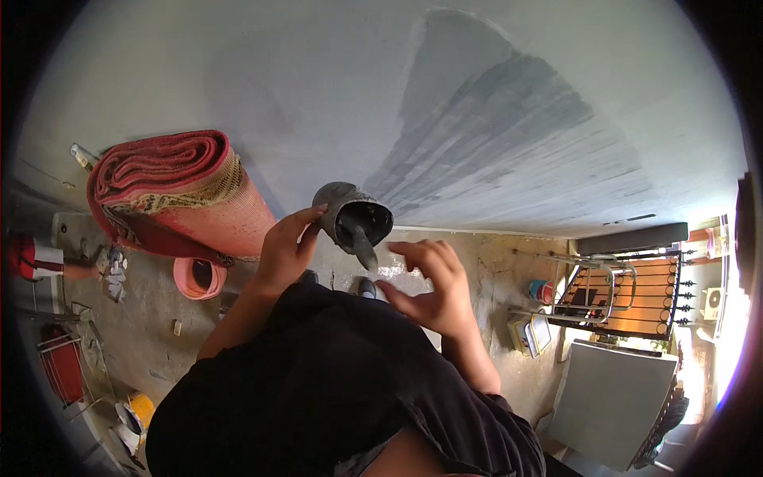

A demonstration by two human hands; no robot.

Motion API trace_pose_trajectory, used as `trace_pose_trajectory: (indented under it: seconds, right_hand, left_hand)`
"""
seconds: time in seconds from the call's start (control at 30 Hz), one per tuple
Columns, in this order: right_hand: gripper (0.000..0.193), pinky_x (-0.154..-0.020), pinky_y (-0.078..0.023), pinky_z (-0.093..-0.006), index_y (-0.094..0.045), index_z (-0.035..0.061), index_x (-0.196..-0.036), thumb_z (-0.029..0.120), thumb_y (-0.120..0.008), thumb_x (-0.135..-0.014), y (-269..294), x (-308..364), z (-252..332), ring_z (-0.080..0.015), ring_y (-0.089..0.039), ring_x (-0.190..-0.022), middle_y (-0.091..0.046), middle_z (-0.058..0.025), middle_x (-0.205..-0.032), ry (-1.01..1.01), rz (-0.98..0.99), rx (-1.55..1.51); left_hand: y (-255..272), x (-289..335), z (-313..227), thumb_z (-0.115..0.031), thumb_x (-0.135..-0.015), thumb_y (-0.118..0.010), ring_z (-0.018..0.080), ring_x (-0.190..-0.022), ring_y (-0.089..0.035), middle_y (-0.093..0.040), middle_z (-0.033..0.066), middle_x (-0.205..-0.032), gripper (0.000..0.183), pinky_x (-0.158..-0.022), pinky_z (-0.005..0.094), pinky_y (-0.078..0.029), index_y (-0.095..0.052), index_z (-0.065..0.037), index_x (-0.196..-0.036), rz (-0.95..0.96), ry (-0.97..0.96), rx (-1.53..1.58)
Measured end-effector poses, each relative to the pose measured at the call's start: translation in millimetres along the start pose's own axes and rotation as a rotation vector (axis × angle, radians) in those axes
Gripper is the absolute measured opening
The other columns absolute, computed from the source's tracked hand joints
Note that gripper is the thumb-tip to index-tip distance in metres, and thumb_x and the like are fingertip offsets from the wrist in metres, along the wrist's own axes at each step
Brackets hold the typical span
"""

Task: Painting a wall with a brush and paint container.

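Note:
My left hand (pixel 288 245) grips the side of a small grey can (pixel 334 197), smeared with grey paint and tilted with its mouth toward me. Out of the can pokes a grey, paint-coated handle (pixel 365 251), probably a brush's; its other end is hidden inside. Just right of that handle, my right hand (pixel 433 282) is open, thumb and fingers apart, holding nothing. Beyond both hands rises a grey wall (pixel 302 87) with a darker, streaky painted patch (pixel 485 119).
A rolled red carpet (pixel 195 199) leans at the left beside a pink bucket (pixel 199 278). Another person's leg (pixel 79 270) shows at far left. On the right are a metal frame (pixel 612 290), a lidded box (pixel 531 332), a blue-and-red bucket (pixel 542 291) and a grey panel (pixel 612 397).

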State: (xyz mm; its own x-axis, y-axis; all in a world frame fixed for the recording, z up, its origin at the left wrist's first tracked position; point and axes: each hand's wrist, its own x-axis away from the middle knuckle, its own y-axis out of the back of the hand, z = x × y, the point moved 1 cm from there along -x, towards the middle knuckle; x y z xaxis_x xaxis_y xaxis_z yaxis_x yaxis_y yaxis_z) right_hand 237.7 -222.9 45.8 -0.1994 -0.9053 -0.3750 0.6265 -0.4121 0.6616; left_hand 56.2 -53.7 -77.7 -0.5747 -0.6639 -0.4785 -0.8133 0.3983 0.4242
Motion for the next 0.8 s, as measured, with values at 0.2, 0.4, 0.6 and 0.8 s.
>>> trace_pose_trajectory:
  seconds: [0.2,0.4,0.6,0.8]
  right_hand:
    - [0.053,-0.083,-0.05,-0.0443,-0.062,0.0121,-0.126,0.006,-0.072,-0.074,-52.7,-18.6,11.8,-0.0326,-0.064,-0.087,-0.063,-0.0103,-0.093,0.033,0.191,0.141]
    - [0.041,-0.074,-0.054,-0.0403,-0.068,0.0078,-0.117,-0.005,-0.072,-0.077,-39.9,-11.9,40.8,-0.0321,-0.068,-0.085,-0.067,-0.0131,-0.094,-0.119,0.0,-0.144]
    - [0.032,-0.06,-0.05,-0.035,-0.057,-0.005,-0.119,0.022,-0.051,-0.103,-25.5,16.7,12.1,-0.0222,-0.063,-0.068,-0.065,-0.0166,-0.086,-0.27,-0.64,-0.626]
    - [0.032,-0.079,-0.047,-0.0376,-0.057,0.0024,-0.123,0.022,-0.05,-0.099,-20.1,51.4,-30.8,-0.0211,-0.062,-0.087,-0.066,-0.0132,-0.095,-0.529,-0.687,-1.477]
  left_hand:
    - [29.7,8.6,14.6,0.008,-0.085,-0.065,0.0336,-0.098,-0.069,-0.069,0.0167,-0.11,0.035,-0.083,0.0395,-0.056,-0.062,-0.002,-0.118,0.121,-0.045,-0.009]
    - [50.6,13.4,44.7,0.005,-0.086,-0.065,0.0335,-0.092,-0.07,-0.07,0.0167,-0.099,0.029,-0.076,0.0399,-0.055,-0.064,-0.001,-0.114,0.054,-0.042,-0.121]
    - [48.6,5.2,52.4,0.004,-0.086,-0.066,0.0337,-0.09,-0.07,-0.07,0.0172,-0.098,0.025,-0.076,0.0399,-0.056,-0.065,0.0,-0.111,0.049,-0.011,-0.084]
    - [32.8,7.4,37.5,0.004,-0.088,-0.065,0.0325,-0.09,-0.07,-0.07,0.0174,-0.098,0.021,-0.076,0.0374,-0.055,-0.064,0.002,-0.109,0.042,0.062,0.0]
